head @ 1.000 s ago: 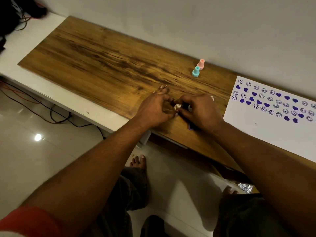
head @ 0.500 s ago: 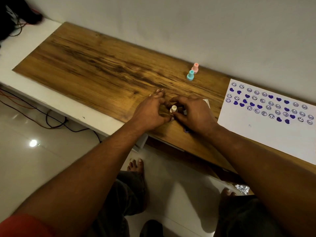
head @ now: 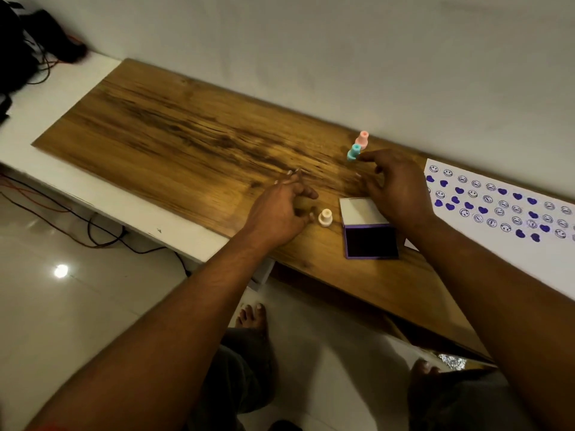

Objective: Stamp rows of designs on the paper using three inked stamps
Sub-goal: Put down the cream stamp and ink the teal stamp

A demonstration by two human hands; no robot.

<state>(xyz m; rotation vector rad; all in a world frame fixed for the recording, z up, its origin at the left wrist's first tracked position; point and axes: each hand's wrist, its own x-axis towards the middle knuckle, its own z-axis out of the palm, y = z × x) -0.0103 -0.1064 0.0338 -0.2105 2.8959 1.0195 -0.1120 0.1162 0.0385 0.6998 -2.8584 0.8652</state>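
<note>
Nearest, the open ink pad [head: 370, 234] lies on the wooden table [head: 186, 144], now uncovered since the hands have parted. Just left of it the cream stamp [head: 325, 217] stands upright on its own, released a moment ago; half a second back both hands were closed round it. The left hand [head: 280, 209] rests beside it, fingers loosely curled, holding nothing. The right hand [head: 395, 185] has moved farther back, fingers spread and empty, reaching toward the teal stamp [head: 353, 152] with the pink stamp [head: 362, 139] just behind. At right the paper [head: 466, 259] carries rows of hearts and smileys. Likely a change of stamp comes next.
</note>
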